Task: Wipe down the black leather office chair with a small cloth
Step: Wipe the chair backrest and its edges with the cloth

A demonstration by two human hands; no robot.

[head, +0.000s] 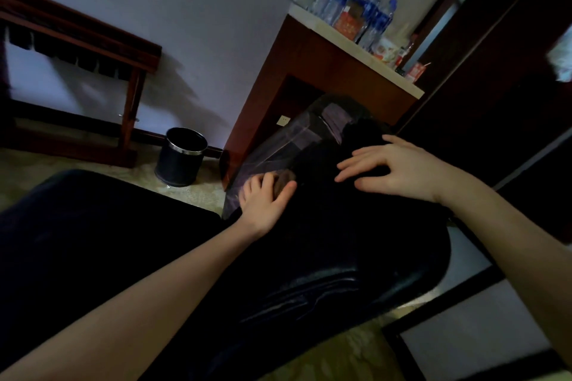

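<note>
The black leather office chair [309, 241] fills the lower middle of the view, its glossy padded surface running from under both forearms up towards a wooden cabinet [309, 62].

The left hand [263, 201] lies on the chair's left edge. Its fingers and thumb are curled round a small brownish wad, seemingly the small cloth [283, 182], and press it against the leather just beside a clear plastic sheet [278, 145] that covers the chair's far end.

The right hand [396, 167] rests near it on the dark surface, palm down, fingers spread wide and slightly bent, gripping nothing. In the dim light I cannot tell whether anything dark lies under its fingertips.

A black waste bin [181, 156] stands on the floor to the left.
</note>
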